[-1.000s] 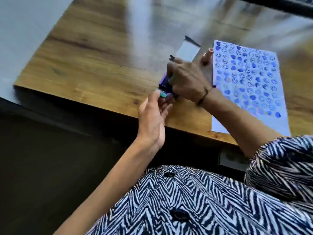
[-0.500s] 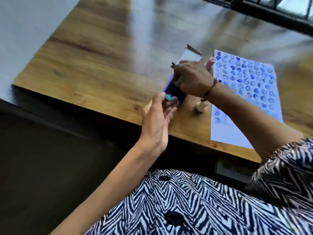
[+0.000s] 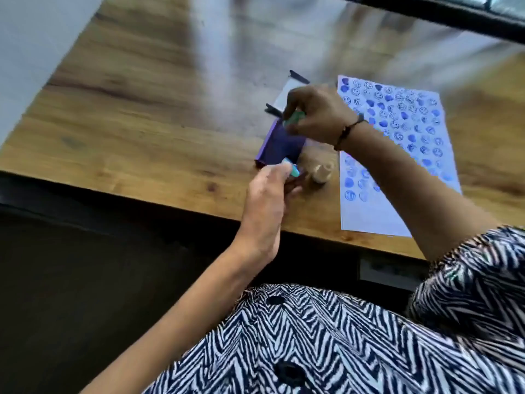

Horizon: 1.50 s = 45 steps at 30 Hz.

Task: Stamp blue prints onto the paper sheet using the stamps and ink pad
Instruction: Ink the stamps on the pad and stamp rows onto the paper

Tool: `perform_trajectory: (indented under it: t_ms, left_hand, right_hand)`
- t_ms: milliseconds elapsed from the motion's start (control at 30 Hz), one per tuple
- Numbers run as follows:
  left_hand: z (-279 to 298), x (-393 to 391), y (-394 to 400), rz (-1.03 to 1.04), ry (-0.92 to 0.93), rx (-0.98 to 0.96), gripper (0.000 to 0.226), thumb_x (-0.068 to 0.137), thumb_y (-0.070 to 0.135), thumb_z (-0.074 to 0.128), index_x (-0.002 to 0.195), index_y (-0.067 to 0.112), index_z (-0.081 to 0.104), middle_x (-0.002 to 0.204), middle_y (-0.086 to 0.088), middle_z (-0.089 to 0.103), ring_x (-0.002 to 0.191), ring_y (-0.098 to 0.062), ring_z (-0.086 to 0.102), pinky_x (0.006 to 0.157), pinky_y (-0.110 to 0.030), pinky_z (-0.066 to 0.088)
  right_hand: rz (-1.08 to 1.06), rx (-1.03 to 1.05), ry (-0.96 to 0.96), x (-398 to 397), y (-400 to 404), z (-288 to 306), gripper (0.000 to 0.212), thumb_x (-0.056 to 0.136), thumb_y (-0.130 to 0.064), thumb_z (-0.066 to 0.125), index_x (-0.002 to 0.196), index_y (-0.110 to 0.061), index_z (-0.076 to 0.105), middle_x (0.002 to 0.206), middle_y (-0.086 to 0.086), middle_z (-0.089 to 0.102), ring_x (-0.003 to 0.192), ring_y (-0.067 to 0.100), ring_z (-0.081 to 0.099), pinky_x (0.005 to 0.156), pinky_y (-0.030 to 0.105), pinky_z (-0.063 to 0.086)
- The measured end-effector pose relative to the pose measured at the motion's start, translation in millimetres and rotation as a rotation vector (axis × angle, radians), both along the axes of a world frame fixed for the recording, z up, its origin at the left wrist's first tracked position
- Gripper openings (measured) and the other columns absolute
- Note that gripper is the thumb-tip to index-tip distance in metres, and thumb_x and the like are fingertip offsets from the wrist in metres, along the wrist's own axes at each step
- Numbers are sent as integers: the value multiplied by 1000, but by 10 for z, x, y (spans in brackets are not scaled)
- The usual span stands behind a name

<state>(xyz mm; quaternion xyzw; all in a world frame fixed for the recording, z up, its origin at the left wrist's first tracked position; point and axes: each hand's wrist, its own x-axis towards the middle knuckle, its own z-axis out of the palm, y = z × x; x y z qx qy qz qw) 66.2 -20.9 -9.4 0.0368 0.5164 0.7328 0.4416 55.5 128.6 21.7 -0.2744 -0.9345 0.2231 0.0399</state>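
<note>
paper sheet (image 3: 397, 143): mostly stamped, near strip blank | right hand (image 3: 315, 115) grasps green stamp (image 3: 294, 118) over ink pad (image 3: 281, 146) | left hand (image 3: 267, 191) pinches another stamp (image 3: 377, 170)

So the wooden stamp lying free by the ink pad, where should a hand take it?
Grip the wooden stamp around its narrow neck, coming from above. It seems to stand upright between the ink pad and paper sheet, untouched by either hand.
</note>
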Motion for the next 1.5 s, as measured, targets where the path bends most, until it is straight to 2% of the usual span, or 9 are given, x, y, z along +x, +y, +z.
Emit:
perform_trajectory:
  t_ms: [67,133,267,367,667,900,1067,1333,1500]
  left_hand:
    - [2,80,32,-184,324,-8,19,76,36,52,81,19,57,99,-19,66,97,-38,59,90,-43,46]
    - [2,202,75,-441,672,9,41,77,48,41,96,14,54,102,-18,66,95,-37,58,88,-46,45]
    - [-20,372,201,-721,1251,50,40,85,39,32,101,6,47,91,-17,63,84,-33,57,72,-35,34]
    - [-94,408,244,-805,1456,77,35,85,36,31,93,5,46,80,-18,59,78,-35,54,67,-35,29]
    - [-124,408,240,-810,1546,40,41,84,39,28,94,4,47,81,-17,61,77,-33,55,68,-35,31]
    - [-117,391,236,-825,1525,21,40,83,37,32,94,2,49,84,-17,64,79,-32,57,71,-32,32]
    - [-92,383,244,-848,1540,-13,37,84,33,35,90,0,50,79,-17,63,75,-33,57,71,-29,30]
    - [-62,385,273,-880,1554,-59,32,84,31,36,88,2,49,75,-15,62,72,-33,57,75,-30,29]
    - [-59,398,280,-892,1580,-83,31,84,31,37,86,3,49,72,-13,61,73,-32,57,80,-30,30]
  right_hand:
    - [-166,-205,149,183,112,140,9,64,-11,66,71,-17,67,68,8,61,51,0,55,53,18,34]
    - [-329,-299,280,543,169,202,14,59,-16,66,60,-28,60,56,4,57,39,-1,48,49,19,38]
    - [-571,-444,316,1362,70,96,24,58,-7,65,79,-18,64,59,2,63,54,3,58,52,18,46]
    - [-672,-402,280,1705,-63,-91,25,56,-13,57,78,-24,62,82,7,66,76,20,65,73,36,55]
    - [-413,138,-56,1682,-222,-251,18,77,-4,54,95,-4,58,98,24,56,86,39,57,71,44,46]
    - [-402,229,-156,1660,-212,-270,20,81,-8,54,100,-4,55,102,24,54,87,43,57,67,44,45]
    - [-326,324,-240,1644,-227,-306,17,83,-8,54,99,-5,53,101,20,55,85,42,57,60,35,33]
    - [-251,366,-238,1620,-227,-319,12,76,4,54,86,-2,52,85,24,54,68,41,56,51,29,28]
    - [-255,367,-221,1630,-227,-328,14,73,6,55,81,-4,50,79,23,53,63,39,55,47,15,8]
